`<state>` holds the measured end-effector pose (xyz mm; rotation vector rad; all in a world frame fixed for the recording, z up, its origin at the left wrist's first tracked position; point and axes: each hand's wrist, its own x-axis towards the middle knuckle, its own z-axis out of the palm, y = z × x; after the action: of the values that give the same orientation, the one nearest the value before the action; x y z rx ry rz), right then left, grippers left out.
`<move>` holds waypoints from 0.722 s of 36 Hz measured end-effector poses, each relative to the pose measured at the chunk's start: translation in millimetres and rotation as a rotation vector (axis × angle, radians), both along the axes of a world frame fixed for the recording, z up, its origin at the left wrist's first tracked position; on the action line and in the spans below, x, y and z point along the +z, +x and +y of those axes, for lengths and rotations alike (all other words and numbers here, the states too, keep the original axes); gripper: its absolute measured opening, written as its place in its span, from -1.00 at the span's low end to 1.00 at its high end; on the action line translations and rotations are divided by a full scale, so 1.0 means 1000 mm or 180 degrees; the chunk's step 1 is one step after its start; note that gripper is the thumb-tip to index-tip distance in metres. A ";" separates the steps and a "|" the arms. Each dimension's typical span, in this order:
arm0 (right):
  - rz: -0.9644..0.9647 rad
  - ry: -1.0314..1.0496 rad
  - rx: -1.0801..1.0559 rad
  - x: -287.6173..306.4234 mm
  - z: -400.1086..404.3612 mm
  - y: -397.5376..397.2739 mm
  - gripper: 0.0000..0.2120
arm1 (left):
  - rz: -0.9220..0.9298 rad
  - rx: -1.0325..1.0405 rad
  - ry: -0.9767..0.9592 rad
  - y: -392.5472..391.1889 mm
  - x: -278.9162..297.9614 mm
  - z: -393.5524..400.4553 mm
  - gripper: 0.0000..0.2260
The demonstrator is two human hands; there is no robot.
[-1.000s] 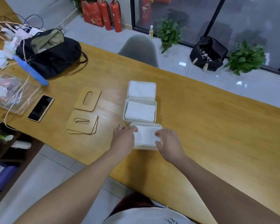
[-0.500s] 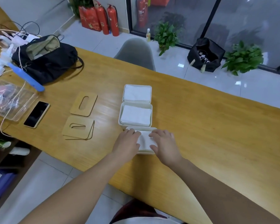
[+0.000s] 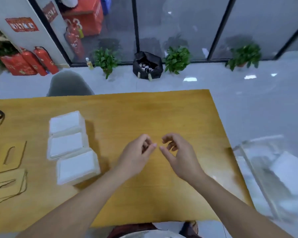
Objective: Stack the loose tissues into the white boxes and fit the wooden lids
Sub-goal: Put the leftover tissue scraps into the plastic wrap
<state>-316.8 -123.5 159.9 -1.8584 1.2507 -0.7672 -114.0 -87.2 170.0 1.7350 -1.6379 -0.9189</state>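
Three white boxes stand in a row on the left of the wooden table (image 3: 144,114): a far box (image 3: 65,121), a middle box (image 3: 65,145) and a near box (image 3: 77,166), each showing white tissue on top and no lid. One wooden lid (image 3: 12,155) with an oval slot lies at the far left, and a small stack of lids (image 3: 7,184) lies nearer to me. My left hand (image 3: 136,155) and my right hand (image 3: 179,155) hover over bare table to the right of the boxes, fingertips close together, fingers loosely curled, holding nothing.
A clear plastic bin (image 3: 273,169) with white contents sits just off the table's right edge. A grey chair (image 3: 67,85) stands behind the table. On the floor beyond are a black bag (image 3: 147,66), potted plants (image 3: 176,59) and fire extinguishers (image 3: 41,60).
Both hands have left the near box and moved right, over bare table. The view has swung right, so the boxes and lids now sit at the left and the clear bin has appeared.
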 end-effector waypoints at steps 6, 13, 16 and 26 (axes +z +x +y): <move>-0.0057 0.0068 -0.0943 0.011 0.017 -0.177 -0.78 | 0.0475 -0.0751 -0.0018 -0.178 -0.001 -0.034 -0.87; -0.0054 0.0268 -0.1847 0.008 0.048 -0.335 -0.79 | 0.0645 -0.1442 0.0134 -0.347 -0.019 -0.052 -0.88; 0.0093 0.0424 -0.2200 -0.005 0.056 -0.380 -0.84 | 0.0550 -0.1466 0.0293 -0.399 -0.027 -0.056 -0.84; 0.0298 0.1184 -0.2987 -0.045 0.032 -0.442 -0.74 | -0.0845 -0.1611 0.0358 -0.477 -0.048 -0.091 -0.81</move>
<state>-759.1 -91.6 115.0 -0.9595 2.1862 -0.8278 -591.1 -177.7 122.0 1.5921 -2.3064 -1.0524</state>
